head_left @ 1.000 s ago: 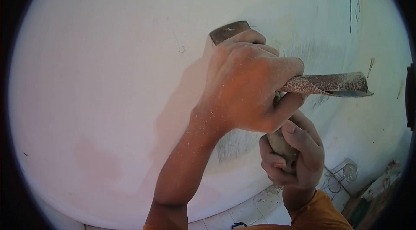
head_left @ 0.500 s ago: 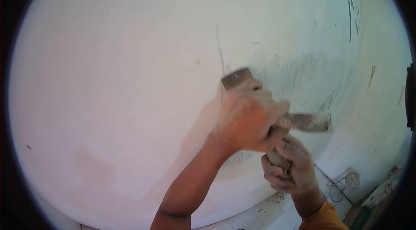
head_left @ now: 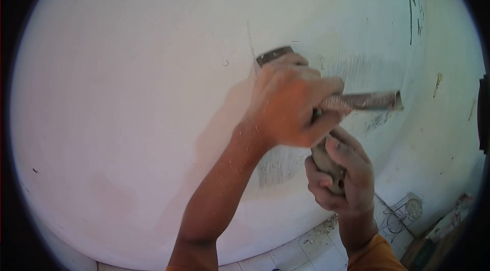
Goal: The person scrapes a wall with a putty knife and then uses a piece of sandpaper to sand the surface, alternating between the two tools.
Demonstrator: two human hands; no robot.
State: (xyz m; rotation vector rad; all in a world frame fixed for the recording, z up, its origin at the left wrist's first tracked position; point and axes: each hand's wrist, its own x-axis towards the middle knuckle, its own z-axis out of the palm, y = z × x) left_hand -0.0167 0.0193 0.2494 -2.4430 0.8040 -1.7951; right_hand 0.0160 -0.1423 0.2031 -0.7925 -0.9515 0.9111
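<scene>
My right hand (head_left: 347, 171) is wrapped round the pale, worn handle (head_left: 326, 166) of a wide scraper, which has a hole near its lower end. Higher up, my left hand (head_left: 291, 100) grips the head of the same scraper (head_left: 370, 101). Its dusty metal blade sticks out to the right of my fingers, and a dark end shows above my left knuckles. The middle of the scraper is hidden under my left hand. Behind it is the white wall (head_left: 127, 92), with grey scraped streaks around the tool; contact between blade and wall cannot be made out.
A side wall with dark scratches (head_left: 438, 84) meets this one at the right. On the tiled floor (head_left: 291, 258) lie crumbs of debris (head_left: 326, 225). A wire-frame object (head_left: 406, 212) and a pile of items (head_left: 449, 225) stand at the lower right.
Both hands and the scraper have moved up the wall together. The blade's right end has tilted, and more grey streaks show below my left hand.
</scene>
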